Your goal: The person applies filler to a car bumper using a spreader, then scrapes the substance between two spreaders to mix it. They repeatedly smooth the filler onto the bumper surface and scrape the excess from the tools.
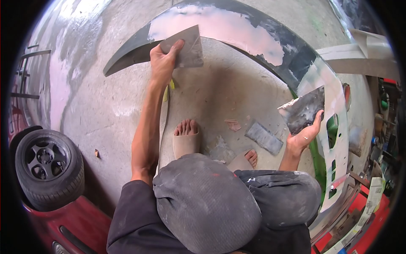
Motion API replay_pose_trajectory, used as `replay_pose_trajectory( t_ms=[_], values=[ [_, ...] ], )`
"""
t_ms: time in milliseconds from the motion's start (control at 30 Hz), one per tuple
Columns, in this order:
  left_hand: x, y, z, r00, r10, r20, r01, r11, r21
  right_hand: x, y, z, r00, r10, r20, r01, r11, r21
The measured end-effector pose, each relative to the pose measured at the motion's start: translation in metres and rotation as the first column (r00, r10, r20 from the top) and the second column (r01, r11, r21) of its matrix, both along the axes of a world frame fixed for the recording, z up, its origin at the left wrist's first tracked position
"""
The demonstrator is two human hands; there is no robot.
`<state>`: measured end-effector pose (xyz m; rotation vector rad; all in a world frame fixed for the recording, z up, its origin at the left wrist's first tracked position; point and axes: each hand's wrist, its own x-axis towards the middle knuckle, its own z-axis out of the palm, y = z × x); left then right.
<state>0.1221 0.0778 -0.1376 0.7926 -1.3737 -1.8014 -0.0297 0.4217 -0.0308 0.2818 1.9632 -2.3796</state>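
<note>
A long curved body panel (253, 25), dark grey with smoothed pink-white filler, arches across the top and down the right side. My left hand (165, 59) holds a flat grey spreader plate (188, 48), thumb on its face, near the panel's inner edge on the left. In my right hand (306, 131) is a dark, smeared plate (301, 111) with pale paste along its left edge. It is beside the right part of the panel; whether it touches the panel I cannot tell.
On the floor between and beyond my sandalled feet lie a grey block (264, 138) and pink scraps (233, 124). A wheel (48, 163) rests on a red car part (80, 228) at left. Tools and red shelving (368, 220) line the right.
</note>
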Motion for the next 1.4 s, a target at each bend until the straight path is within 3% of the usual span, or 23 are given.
replay_pose_trajectory(
  t_ms=[267,567,667,900,1067,1167,1200,1300,1333,1400],
  values=[
    [-0.001,-0.002,-0.004,1.0,-0.02,0.009,0.02,0.999,0.025,0.0,0.002,0.003,0.999,-0.025,-0.028,0.025,1.0,0.001],
    [-0.007,0.0,0.004,0.993,-0.035,0.109,0.047,0.993,-0.106,0.001,-0.006,0.003,1.0,0.013,-0.021,-0.013,1.0,-0.003],
    [-0.001,-0.006,-0.002,1.0,0.007,0.011,-0.007,1.0,0.015,0.0,-0.003,0.003,0.999,-0.013,-0.033,0.013,1.0,0.007],
    [-0.023,0.018,0.002,0.987,-0.103,0.12,0.12,0.983,-0.143,0.0,-0.007,0.002,1.0,0.012,-0.02,-0.013,1.0,-0.027],
    [-0.008,0.008,0.005,0.996,-0.06,0.065,0.062,0.998,-0.028,0.0,0.002,0.002,1.0,0.01,-0.021,-0.011,0.999,-0.044],
    [-0.019,0.015,0.001,0.991,-0.11,0.082,0.116,0.99,-0.081,0.0,0.0,0.002,1.0,-0.01,-0.029,0.01,1.0,-0.018],
    [-0.024,0.022,0.003,0.974,-0.114,0.196,0.14,0.982,-0.126,0.0,0.0,0.001,1.0,0.002,-0.025,-0.002,1.0,-0.019],
    [-0.037,0.04,0.012,0.982,-0.157,0.106,0.177,0.959,-0.22,0.001,-0.006,0.002,0.999,0.026,-0.032,-0.026,1.0,-0.012],
    [-0.034,0.037,0.011,0.977,-0.144,0.159,0.18,0.952,-0.246,0.002,-0.007,0.003,0.999,0.028,-0.037,-0.028,1.0,-0.006],
    [-0.024,0.027,0.007,0.993,-0.08,0.088,0.089,0.99,-0.105,0.004,-0.007,0.009,0.999,0.013,-0.032,-0.014,0.999,-0.036]
  ],
)
